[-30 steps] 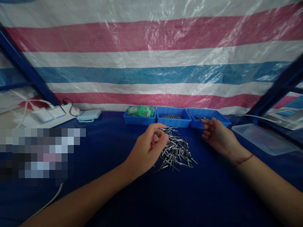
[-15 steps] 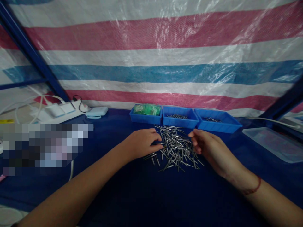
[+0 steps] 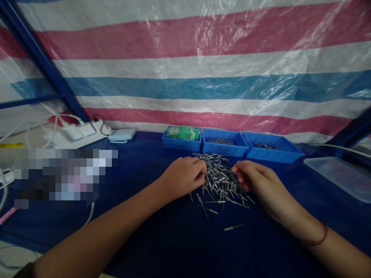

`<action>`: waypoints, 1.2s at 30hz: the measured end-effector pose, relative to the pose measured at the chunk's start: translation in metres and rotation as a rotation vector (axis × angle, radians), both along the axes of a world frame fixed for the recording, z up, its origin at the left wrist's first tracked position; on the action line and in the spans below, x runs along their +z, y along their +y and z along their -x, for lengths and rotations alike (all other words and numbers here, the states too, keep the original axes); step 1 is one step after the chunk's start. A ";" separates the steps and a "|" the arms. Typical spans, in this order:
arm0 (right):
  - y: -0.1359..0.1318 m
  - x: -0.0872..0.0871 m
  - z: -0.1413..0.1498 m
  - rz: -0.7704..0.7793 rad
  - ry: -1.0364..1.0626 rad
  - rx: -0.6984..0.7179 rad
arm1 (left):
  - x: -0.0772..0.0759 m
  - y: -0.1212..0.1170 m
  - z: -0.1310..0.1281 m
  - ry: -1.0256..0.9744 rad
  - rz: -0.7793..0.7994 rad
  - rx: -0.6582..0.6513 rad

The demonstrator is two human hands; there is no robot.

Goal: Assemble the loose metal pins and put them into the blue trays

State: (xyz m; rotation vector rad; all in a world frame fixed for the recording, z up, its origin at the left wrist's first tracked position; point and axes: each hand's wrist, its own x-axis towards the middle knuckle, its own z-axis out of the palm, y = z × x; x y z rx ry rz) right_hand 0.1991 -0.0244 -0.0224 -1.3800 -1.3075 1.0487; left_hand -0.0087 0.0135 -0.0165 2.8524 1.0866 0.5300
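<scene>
A loose pile of silver blind rivets [image 3: 222,175] lies on the dark blue table between my two hands. My left hand [image 3: 187,175] is at the pile's left edge, palm down, with thumb and fingers curled together over some rivets; what is between the fingertips is hidden. On the right side of the pile is my right hand [image 3: 256,180], its thumb and index finger pinched close and the other fingers curled in. Whatever it grips is too small to make out. One single rivet [image 3: 233,227] rests apart from the pile, nearer to me.
Behind the pile stand three blue bins: one with green bags [image 3: 182,133], a middle bin [image 3: 225,148] and a right bin [image 3: 272,155], both with rivets. A clear plastic lid [image 3: 339,177] lies at right. A power strip [image 3: 78,135] and light-blue case [image 3: 121,135] are at left.
A single rivet now lies in front of the pile, where none lay before. My left thumb and fingers have closed together. The whole view has shifted slightly.
</scene>
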 end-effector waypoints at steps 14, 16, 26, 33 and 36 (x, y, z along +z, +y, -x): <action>-0.011 -0.001 0.010 -0.252 -0.330 0.225 | 0.011 -0.021 -0.015 -0.592 0.299 -0.007; -0.011 0.000 0.010 -0.264 -0.316 0.221 | 0.010 -0.022 -0.017 -0.622 0.354 -0.016; -0.012 0.000 0.009 -0.241 -0.201 0.131 | 0.000 -0.023 -0.020 -0.539 0.433 -0.050; -0.012 -0.001 0.009 -0.216 -0.172 0.134 | 0.001 -0.025 -0.021 -0.534 0.431 -0.054; -0.013 -0.001 0.010 -0.209 -0.166 0.139 | 0.001 -0.026 -0.021 -0.529 0.448 -0.065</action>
